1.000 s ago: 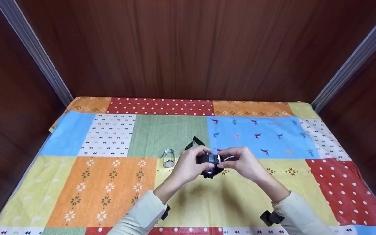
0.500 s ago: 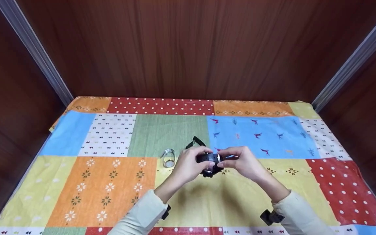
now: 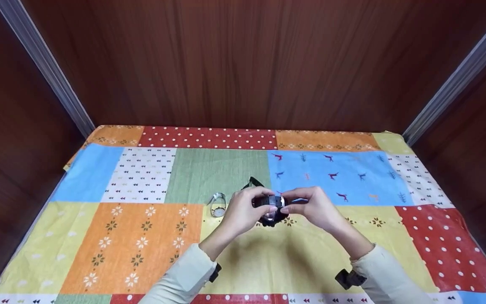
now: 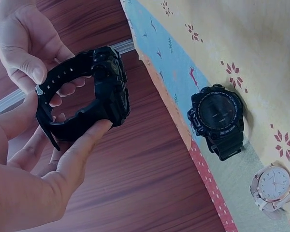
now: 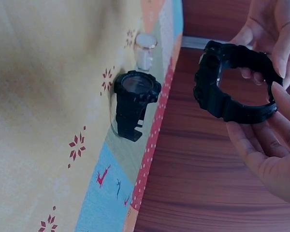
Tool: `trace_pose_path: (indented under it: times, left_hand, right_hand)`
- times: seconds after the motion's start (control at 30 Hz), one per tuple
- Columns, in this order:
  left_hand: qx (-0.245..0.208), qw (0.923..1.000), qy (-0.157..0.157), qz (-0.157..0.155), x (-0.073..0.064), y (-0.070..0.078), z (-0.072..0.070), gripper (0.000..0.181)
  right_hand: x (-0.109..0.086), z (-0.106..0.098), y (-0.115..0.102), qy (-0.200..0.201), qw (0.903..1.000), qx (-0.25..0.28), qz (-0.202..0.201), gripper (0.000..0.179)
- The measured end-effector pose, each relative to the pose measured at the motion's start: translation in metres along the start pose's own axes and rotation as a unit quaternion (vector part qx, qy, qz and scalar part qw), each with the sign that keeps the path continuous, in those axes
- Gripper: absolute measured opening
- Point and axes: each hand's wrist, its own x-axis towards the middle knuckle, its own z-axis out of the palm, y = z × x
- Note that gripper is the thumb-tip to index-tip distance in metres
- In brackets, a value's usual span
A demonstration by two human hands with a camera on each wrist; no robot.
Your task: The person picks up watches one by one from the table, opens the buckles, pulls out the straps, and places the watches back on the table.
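A black sport watch (image 4: pixel 113 89) is held in the air between both hands, its strap bent round into a loop. My left hand (image 3: pixel 243 213) grips the strap, with fingers along its lower side in the left wrist view. From the opposite side, my right hand (image 3: pixel 317 209) pinches the strap near the metal buckle (image 4: pixel 39 90). One strap end (image 4: pixel 50 139) sticks out past the loop. Whether the buckle is fastened, I cannot tell. A second black sport watch (image 4: pixel 216 116) lies on the tablecloth beyond the hands, partly hidden by them in the head view.
A pale watch with a white dial (image 3: pixel 217 211) lies to the left of my left hand. The patchwork tablecloth (image 3: pixel 141 245) covers the table. Dark wood panels (image 3: pixel 243 63) close off the back and sides, joined by grey metal strips (image 3: pixel 51 71).
Both hands have shifted very slightly, the held watch moving a little up and away with them. The grip of both hands on the strap stays much the same.
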Motion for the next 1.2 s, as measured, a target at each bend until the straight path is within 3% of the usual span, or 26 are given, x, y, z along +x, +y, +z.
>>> trace_pose_path:
  times: [0.47,0.73,1.2]
  left_hand:
    - [0.006,1.0000,0.002,-0.003,-0.0005,0.0007,-0.0018,0.025]
    - [-0.034,0.9994,0.001,-0.008,-0.0002,0.0012,-0.0066,0.021]
    - [-0.043,0.9990,-0.007,-0.003,-0.0012,-0.0016,-0.0099,0.021]
  right_hand:
    - [0.0011,0.0010,0.0001,0.007,0.9999,-0.008,-0.004,0.028]
    - [0.0000,-0.0029,0.0040,0.025,0.9991,-0.027,0.020,0.025]
    - [-0.0012,-0.0039,0.0043,0.022,0.9992,-0.010,0.032,0.027]
